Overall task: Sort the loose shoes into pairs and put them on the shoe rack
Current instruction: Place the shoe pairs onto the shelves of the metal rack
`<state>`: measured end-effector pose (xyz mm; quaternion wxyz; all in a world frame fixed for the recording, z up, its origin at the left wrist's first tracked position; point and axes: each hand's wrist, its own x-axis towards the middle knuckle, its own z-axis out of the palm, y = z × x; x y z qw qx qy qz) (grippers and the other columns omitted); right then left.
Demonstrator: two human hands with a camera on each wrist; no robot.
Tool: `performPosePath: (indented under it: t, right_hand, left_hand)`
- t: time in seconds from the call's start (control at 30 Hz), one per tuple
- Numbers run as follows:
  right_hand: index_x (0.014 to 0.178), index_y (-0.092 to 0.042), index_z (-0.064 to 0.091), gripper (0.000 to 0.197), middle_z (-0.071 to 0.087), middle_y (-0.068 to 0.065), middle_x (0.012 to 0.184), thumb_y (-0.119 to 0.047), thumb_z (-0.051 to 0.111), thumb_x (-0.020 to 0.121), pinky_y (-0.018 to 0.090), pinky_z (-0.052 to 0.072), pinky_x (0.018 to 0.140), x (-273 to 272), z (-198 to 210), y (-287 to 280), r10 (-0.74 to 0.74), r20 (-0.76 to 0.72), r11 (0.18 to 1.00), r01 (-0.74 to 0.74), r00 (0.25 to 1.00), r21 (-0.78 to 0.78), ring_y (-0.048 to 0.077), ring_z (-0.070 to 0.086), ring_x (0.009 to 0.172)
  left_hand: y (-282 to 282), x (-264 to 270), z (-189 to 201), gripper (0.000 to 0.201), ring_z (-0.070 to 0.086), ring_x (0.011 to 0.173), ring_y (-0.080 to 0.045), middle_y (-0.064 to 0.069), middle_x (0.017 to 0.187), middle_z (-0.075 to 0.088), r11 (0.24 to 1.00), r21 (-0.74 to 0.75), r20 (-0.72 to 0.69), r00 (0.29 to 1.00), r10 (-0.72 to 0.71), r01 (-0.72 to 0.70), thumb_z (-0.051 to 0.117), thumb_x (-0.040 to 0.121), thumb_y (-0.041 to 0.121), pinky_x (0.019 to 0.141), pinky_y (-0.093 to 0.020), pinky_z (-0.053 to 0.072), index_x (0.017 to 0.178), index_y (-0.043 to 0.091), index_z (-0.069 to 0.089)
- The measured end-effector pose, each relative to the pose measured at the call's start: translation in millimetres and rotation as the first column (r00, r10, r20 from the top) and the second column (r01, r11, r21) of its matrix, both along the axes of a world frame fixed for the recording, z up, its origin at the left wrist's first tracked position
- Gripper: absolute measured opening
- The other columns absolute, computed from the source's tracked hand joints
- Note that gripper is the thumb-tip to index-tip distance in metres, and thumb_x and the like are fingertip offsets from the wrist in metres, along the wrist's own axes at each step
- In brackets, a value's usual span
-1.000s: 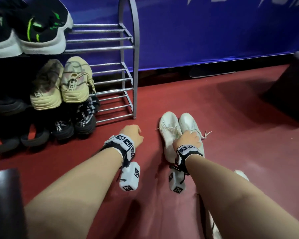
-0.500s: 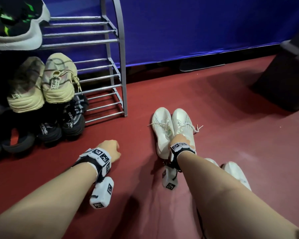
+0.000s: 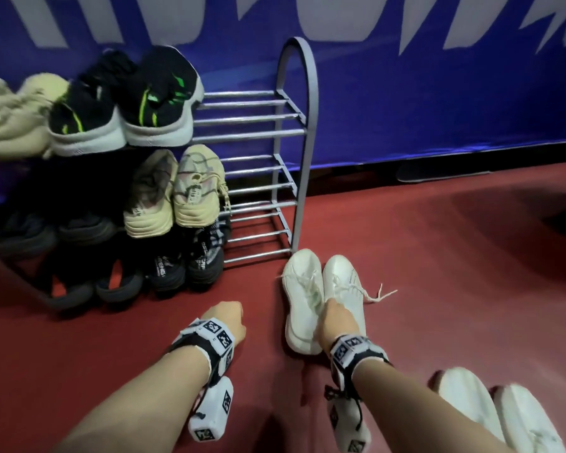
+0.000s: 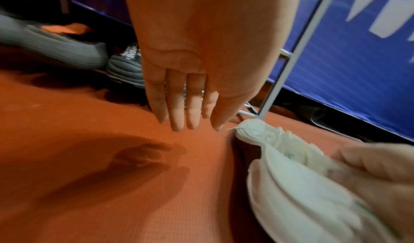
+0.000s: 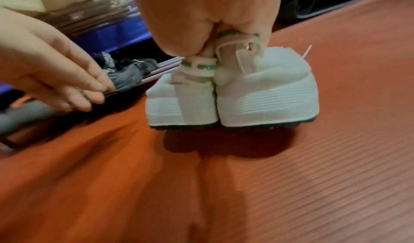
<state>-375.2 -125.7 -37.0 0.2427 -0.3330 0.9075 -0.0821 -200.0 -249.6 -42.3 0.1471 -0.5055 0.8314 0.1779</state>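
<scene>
Pinching both white shoes [image 3: 321,299] by their heel tabs, the right hand [image 3: 335,322] is risking one slipping free (left hand [image 3: 226,322] is hanging relaxed, holding nothing).

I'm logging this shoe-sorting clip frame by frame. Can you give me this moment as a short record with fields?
right hand: right hand pinches the heel collars of the white sneakers, holding both together
left hand: left hand holds nothing, fingers straight, above the red floor
white sneakers: side by side, at the foot of the shoe rack
rack free space: right ends of all shelves
still loose: another white pair on the floor, lower right
</scene>
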Motion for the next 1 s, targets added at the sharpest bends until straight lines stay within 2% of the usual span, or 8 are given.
performPosePath:
  t: [0.1,0.2,0.3,0.37,0.47,0.6,0.87,1.0]
  right_hand:
    - [0.117,-0.012,0.048,0.031,0.058,0.008,0.123,-0.013,0.056,0.088,0.029,0.043,0.097,34,-12,-6,0.102,0.051,0.995,-0.102,0.994,0.011,0.024,0.057,0.116]
    - [0.115,-0.016,0.046,0.034,0.058,0.007,0.123,-0.014,0.059,0.084,0.027,0.042,0.097,57,-20,-9,0.104,0.1,0.994,-0.105,0.99,0.0,0.023,0.057,0.116]
    - [0.129,-0.013,0.041,0.047,0.055,0.006,0.129,-0.022,0.059,0.086,0.029,0.042,0.099,67,-25,-15,0.062,0.131,0.995,-0.072,0.989,0.068,0.023,0.055,0.12]
    - [0.134,-0.011,0.04,0.055,0.055,0.007,0.131,-0.037,0.055,0.089,0.032,0.043,0.099,73,-27,-17,0.024,0.118,0.994,-0.037,0.993,0.108,0.025,0.055,0.122]
    - [0.123,-0.01,0.054,0.068,0.062,0.006,0.122,-0.064,0.051,0.082,0.031,0.046,0.093,73,-28,-16,-0.01,0.102,0.99,-0.004,0.995,0.142,0.025,0.06,0.114]
    - [0.123,-0.008,0.059,0.063,0.063,0.006,0.122,-0.058,0.058,0.084,0.028,0.045,0.088,61,-24,-17,0.011,0.188,0.978,-0.05,0.982,0.204,0.024,0.06,0.114]
    - [0.12,-0.008,0.055,0.044,0.06,0.008,0.106,-0.043,0.052,0.094,0.027,0.04,0.078,58,-26,-16,0.167,0.105,0.956,-0.187,0.98,0.226,0.025,0.059,0.106]
    - [0.119,-0.011,0.054,0.032,0.061,0.009,0.118,-0.034,0.048,0.097,0.029,0.044,0.088,57,-13,-9,0.176,0.074,0.969,-0.186,0.982,0.163,0.027,0.059,0.112]
  left_hand:
    - [-10,14,7,0.031,0.061,0.106,-0.019,0.002,0.116,0.063,0.996,-0.01,-0.045,0.995,0.086,-0.086,0.058,0.086,0.031,0.088,-0.029,0.05,0.117,0.024,0.059]
    - [-15,27,13,0.032,0.06,0.111,-0.02,0.001,0.122,0.061,0.986,-0.018,-0.077,0.984,0.162,-0.164,0.058,0.087,0.033,0.092,-0.028,0.048,0.117,0.024,0.059]
    - [-13,37,14,0.031,0.06,0.111,-0.021,0.0,0.122,0.062,0.984,-0.005,-0.045,0.983,0.177,-0.177,0.057,0.087,0.028,0.092,-0.028,0.049,0.118,0.023,0.06]
    - [-10,41,17,0.032,0.06,0.111,-0.022,-0.001,0.122,0.062,0.985,0.013,-0.029,0.985,0.17,-0.17,0.058,0.087,0.027,0.092,-0.029,0.049,0.119,0.024,0.059]
    - [-6,41,22,0.033,0.059,0.114,-0.021,0.0,0.124,0.061,0.989,0.042,-0.037,0.989,0.146,-0.145,0.059,0.086,0.026,0.093,-0.027,0.046,0.12,0.024,0.059]
    - [2,34,23,0.032,0.058,0.113,-0.02,0.001,0.123,0.061,0.993,0.067,-0.059,0.993,0.099,-0.095,0.061,0.085,0.028,0.091,-0.026,0.044,0.117,0.025,0.06]
    - [4,29,21,0.034,0.057,0.114,-0.021,-0.001,0.123,0.061,0.994,0.081,-0.064,0.995,0.074,-0.069,0.062,0.084,0.028,0.092,-0.027,0.044,0.118,0.024,0.06]
    - [4,31,23,0.032,0.058,0.113,-0.021,0.0,0.122,0.061,0.995,0.057,-0.089,0.992,0.087,-0.082,0.062,0.085,0.027,0.089,-0.025,0.043,0.116,0.024,0.061]
